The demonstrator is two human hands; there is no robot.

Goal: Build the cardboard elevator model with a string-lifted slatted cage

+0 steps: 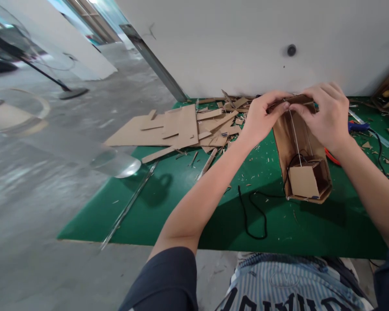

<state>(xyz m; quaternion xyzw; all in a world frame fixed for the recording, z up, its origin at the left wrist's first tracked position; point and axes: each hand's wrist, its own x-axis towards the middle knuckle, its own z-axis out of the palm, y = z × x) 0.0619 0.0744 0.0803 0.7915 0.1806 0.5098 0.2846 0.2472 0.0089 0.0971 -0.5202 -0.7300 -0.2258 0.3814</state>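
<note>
A tall open-fronted cardboard box [283,142] stands on a green mat [188,203], with a small cardboard cube [303,181] hanging inside it on thin white strings [294,134]. My left hand [262,116] pinches the top left edge of the box, fingers closed. At the top right edge, my right hand [327,114] is closed over the box where the strings meet it. A black cord [253,216] runs from the box base across the mat.
A pile of cardboard sheets and scraps [181,129] lies at the mat's far left by the white wall. A long metal ruler [129,205] lies along the mat's left edge. A blue-handled tool [358,126] and an orange tool [332,157] lie right of the box.
</note>
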